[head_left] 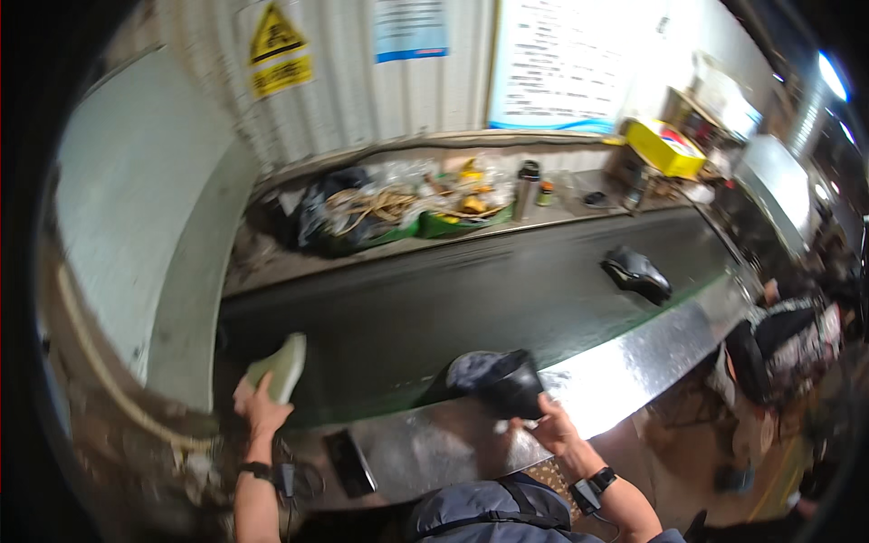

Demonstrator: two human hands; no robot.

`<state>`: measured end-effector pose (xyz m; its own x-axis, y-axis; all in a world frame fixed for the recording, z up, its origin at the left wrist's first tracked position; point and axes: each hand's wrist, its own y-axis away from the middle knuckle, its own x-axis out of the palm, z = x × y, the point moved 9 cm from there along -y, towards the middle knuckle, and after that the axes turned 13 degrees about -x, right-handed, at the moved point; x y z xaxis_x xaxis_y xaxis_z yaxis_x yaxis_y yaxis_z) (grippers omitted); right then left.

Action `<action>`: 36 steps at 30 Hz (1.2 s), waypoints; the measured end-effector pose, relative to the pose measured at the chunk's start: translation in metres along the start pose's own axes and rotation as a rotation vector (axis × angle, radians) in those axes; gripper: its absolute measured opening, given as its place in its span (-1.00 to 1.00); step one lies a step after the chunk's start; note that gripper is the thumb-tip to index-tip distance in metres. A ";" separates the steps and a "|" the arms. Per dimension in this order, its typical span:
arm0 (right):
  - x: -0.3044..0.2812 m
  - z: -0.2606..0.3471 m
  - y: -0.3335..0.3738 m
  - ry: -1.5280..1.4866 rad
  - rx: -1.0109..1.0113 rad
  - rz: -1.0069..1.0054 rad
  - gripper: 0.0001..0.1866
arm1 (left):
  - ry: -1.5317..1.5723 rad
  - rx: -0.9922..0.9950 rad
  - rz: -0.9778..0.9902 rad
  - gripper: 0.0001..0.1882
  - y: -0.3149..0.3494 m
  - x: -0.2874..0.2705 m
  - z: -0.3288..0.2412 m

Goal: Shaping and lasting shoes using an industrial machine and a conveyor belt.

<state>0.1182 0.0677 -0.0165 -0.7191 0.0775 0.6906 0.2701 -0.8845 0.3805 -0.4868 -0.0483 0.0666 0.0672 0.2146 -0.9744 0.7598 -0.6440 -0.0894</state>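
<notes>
My left hand (264,409) is closed around a pale green shoe last (282,366), its narrow end pointing up and away over the left end of the dark conveyor belt (380,317). In my right hand (554,425) is a black boot (511,380), gripped at its near right side. Its opening faces left and shows grey, fuzzy lining. The boot hangs over the belt's near edge and the metal ledge. Farther right on the belt lies a black shoe (636,273), apart from both hands.
A phone (349,462) lies on the metal ledge (425,443) between my arms. Behind the belt, a shelf holds green trays (462,222) of cords and plastic bags, plus a flask (527,188). A yellow box (665,149) stands farther right. Another person (783,348) is at the right.
</notes>
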 end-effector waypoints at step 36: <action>0.009 -0.023 0.118 1.204 -0.652 0.467 0.46 | 0.570 -0.120 0.213 -0.61 0.201 0.140 -0.267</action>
<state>0.1290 -0.0468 0.0208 -0.8296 -0.4079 -0.3814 0.5284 -0.7942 -0.3001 -0.1515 0.0484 -0.0329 0.5352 0.4702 -0.7018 0.7568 -0.6360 0.1511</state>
